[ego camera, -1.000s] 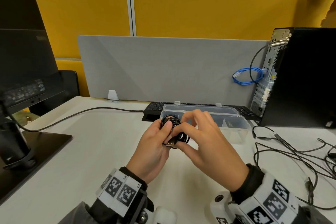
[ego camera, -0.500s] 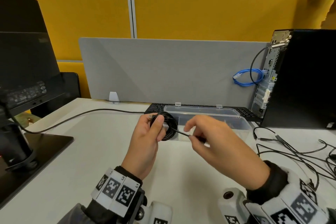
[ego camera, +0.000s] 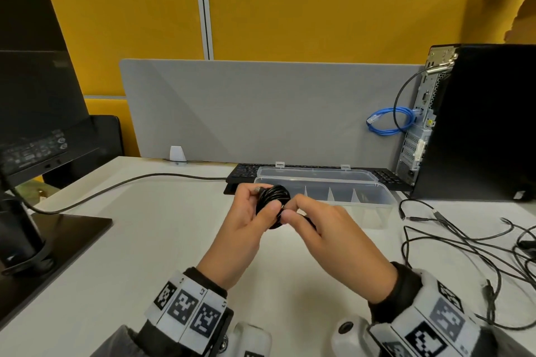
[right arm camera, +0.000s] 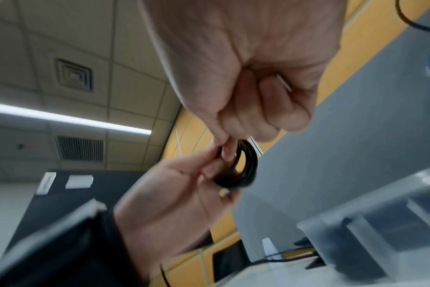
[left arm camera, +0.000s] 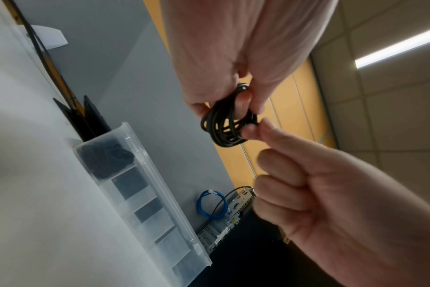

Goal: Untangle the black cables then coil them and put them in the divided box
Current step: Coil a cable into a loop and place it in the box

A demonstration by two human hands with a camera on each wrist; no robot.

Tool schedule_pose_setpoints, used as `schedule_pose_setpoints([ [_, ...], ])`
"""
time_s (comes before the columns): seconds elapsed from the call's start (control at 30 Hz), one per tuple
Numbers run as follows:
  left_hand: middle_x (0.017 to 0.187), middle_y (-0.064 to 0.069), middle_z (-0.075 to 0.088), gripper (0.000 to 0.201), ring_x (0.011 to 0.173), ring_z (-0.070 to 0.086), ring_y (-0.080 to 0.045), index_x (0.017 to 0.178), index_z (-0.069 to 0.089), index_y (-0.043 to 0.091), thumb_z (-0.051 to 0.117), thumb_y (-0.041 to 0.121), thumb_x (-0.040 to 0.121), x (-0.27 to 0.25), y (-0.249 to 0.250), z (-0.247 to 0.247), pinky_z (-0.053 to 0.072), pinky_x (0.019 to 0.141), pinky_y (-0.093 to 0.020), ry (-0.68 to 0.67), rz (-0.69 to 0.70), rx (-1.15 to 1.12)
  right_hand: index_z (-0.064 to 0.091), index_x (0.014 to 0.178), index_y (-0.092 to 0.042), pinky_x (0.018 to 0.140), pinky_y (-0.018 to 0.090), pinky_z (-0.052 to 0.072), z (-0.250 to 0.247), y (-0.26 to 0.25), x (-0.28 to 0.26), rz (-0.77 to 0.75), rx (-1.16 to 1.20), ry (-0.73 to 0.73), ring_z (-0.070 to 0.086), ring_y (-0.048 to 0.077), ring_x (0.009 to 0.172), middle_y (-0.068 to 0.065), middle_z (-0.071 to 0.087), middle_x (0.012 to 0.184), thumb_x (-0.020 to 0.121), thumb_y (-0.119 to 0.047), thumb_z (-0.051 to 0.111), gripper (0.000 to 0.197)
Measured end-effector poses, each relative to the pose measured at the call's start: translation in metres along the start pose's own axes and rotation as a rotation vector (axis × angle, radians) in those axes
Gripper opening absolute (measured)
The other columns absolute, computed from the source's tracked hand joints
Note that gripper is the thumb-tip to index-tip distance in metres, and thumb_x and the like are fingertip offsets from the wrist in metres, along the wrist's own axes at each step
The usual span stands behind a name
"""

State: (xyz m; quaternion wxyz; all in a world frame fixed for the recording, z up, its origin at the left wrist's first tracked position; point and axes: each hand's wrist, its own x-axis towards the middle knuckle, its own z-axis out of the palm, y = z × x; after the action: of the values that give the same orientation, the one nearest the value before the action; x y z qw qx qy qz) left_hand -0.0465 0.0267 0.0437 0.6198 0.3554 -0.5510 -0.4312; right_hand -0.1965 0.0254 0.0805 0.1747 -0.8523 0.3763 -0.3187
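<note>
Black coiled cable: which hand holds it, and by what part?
Both: left hand grips the coiled cable's rim; right hand pinches its near edge.

Tight black cable coil (ego camera: 272, 203) midair before clear divided box (ego camera: 374, 200)

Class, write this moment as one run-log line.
stage: coiling | left hand: grips black coil | right hand: pinches coil | divided box: open, one coil inside
</note>
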Motion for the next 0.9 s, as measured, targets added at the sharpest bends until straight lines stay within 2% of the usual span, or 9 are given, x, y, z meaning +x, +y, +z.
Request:
schedule_pose_setpoints([
  [0.07, 0.098, -0.003, 0.064, 0.032, 0.091, 0.06, -0.012, 0.107, 0.052, 0.011, 0.053, 0.029, 0.08, 0.001, -0.001, -0.002, 0.047, 0.085, -0.028, 0.033, 0.0, -0.01, 0.057, 0.077, -0.026, 0.052, 0.017, 0.028, -0.009, 0.0, 0.003, 0.031, 0.113, -0.078, 0.038, 0.007, 0.048, -0.011, 0.05, 0.051, 0.095, -0.031, 0.046, 0.022],
  [0.17, 0.084, 0.005, 0.063, 0.034, 0.072, 0.057, -0.001, 0.106, 0.055, 0.006, 0.052, 0.027, 0.08, 0.003, 0.003, 0.0, 0.046, 0.074, -0.017, 0.054, 0.01, -0.052, 0.061, 0.075, -0.029, 0.062, 0.03, 0.034, -0.031, 0.001, 0.004, 0.027, 0.214, -0.139, 0.038, 0.02, 0.06, 0.019, 0.056, 0.075, 0.092, -0.04, 0.046, 0.025],
  [0.3, 0.064, 0.009, 0.056, 0.033, 0.056, 0.047, -0.003, 0.106, 0.054, -0.001, 0.052, 0.018, 0.079, 0.003, 0.01, 0.002, 0.048, 0.07, -0.016, -0.035, -0.046, -0.264, 0.062, 0.08, -0.035, 0.069, 0.032, 0.023, -0.044, 0.012, 0.005, -0.252, -0.444, 0.242, 0.035, 0.008, 0.078, -0.01, 0.05, 0.083, 0.091, -0.044, 0.039, 0.027],
  [0.37, 0.062, 0.006, 0.051, 0.032, 0.053, 0.045, -0.005, 0.107, 0.053, -0.002, 0.053, 0.015, 0.08, 0.001, 0.013, 0.003, 0.049, 0.068, -0.018, -0.099, -0.091, -0.366, 0.065, 0.085, -0.031, 0.07, 0.031, 0.022, -0.044, 0.017, 0.007, -0.274, -0.554, 0.41, 0.034, 0.013, 0.085, -0.005, 0.047, 0.091, 0.09, -0.043, 0.04, 0.028],
  [0.53, 0.069, 0.001, 0.058, 0.037, 0.061, 0.052, -0.008, 0.104, 0.057, 0.0, 0.072, 0.02, 0.077, -0.004, 0.014, 0.01, 0.052, 0.067, -0.021, -0.178, -0.131, -0.464, 0.071, 0.093, -0.018, 0.064, 0.008, 0.039, -0.024, 0.022, 0.012, -0.246, 0.072, 0.449, 0.049, 0.004, 0.071, -0.007, 0.046, 0.08, 0.09, -0.03, 0.054, 0.021],
  [0.63, 0.076, -0.005, 0.064, 0.024, 0.067, 0.059, -0.011, 0.095, 0.064, 0.003, 0.055, 0.019, 0.079, -0.007, 0.013, 0.015, 0.053, 0.064, -0.021, -0.155, -0.159, -0.394, 0.072, 0.089, -0.021, 0.062, 0.008, 0.04, -0.01, 0.018, 0.013, -0.12, 0.351, 0.38, 0.051, 0.0, 0.07, -0.005, 0.048, 0.074, 0.086, -0.017, 0.061, 0.012],
  [0.73, 0.081, -0.015, 0.056, 0.027, 0.075, 0.057, -0.021, 0.096, 0.063, 0.003, 0.058, 0.023, 0.078, -0.007, 0.01, 0.018, 0.054, 0.068, -0.024, -0.126, -0.15, -0.357, 0.074, 0.082, -0.031, 0.063, 0.018, 0.04, -0.003, 0.022, 0.013, -0.04, 0.462, 0.341, 0.05, 0.006, 0.067, -0.005, 0.057, 0.071, 0.086, -0.02, 0.063, 0.016],
  [0.8, 0.076, -0.011, 0.055, 0.025, 0.083, 0.051, -0.029, 0.096, 0.066, 0.007, 0.06, 0.025, 0.079, -0.006, 0.008, 0.017, 0.054, 0.075, -0.026, -0.072, -0.128, -0.336, 0.074, 0.081, -0.026, 0.061, 0.025, 0.045, -0.004, 0.022, 0.012, -0.012, 0.581, 0.363, 0.056, 0.015, 0.066, -0.001, 0.066, 0.077, 0.087, -0.013, 0.062, 0.019],
  [0.9, 0.079, -0.008, 0.059, 0.023, 0.091, 0.05, -0.029, 0.1, 0.063, 0.006, 0.059, 0.022, 0.083, -0.005, 0.007, 0.016, 0.052, 0.082, -0.029, -0.007, -0.086, -0.296, 0.073, 0.082, -0.011, 0.06, 0.022, 0.05, -0.008, 0.019, 0.013, 0.01, 0.731, 0.352, 0.061, 0.015, 0.063, 0.005, 0.069, 0.076, 0.088, -0.004, 0.058, 0.017],
])
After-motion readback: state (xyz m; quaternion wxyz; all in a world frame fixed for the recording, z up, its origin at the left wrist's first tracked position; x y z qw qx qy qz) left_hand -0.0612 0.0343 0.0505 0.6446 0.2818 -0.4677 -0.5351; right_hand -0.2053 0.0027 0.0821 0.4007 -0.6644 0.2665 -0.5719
